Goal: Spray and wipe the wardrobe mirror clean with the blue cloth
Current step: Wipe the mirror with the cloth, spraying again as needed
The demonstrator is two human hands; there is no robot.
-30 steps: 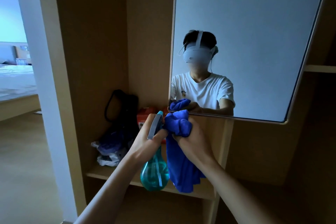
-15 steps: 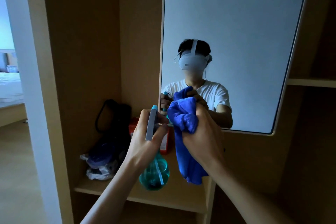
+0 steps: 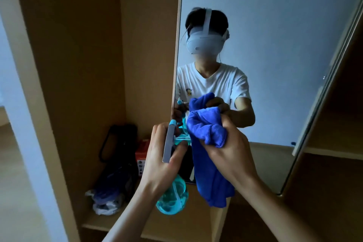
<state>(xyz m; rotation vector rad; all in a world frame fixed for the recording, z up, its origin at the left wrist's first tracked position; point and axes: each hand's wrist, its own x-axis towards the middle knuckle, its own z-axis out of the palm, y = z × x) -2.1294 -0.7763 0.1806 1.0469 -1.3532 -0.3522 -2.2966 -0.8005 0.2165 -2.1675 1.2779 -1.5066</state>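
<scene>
Nothing legible showing for you anywhere. Red box [image 3: 143,148] sitting on shelf [image 3: 110,224], its pale label panel [image 3: 140,165] carrying dark marks too small for reading. Shirt [image 3: 222,82] reflecting in mirror [image 3: 275,45] is bearing small yellow-and-blue emblem [image 3: 189,91], no letters resolving. Headset [image 3: 204,42] front showing faint mark, blurring past reading.

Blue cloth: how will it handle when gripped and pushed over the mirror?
Likely floppy: the cloth bunches in the right hand and its tail hangs limp below. Probably light, since one hand holds it by a wad. Its plush pile suggests it should grip rather than slip.
</scene>
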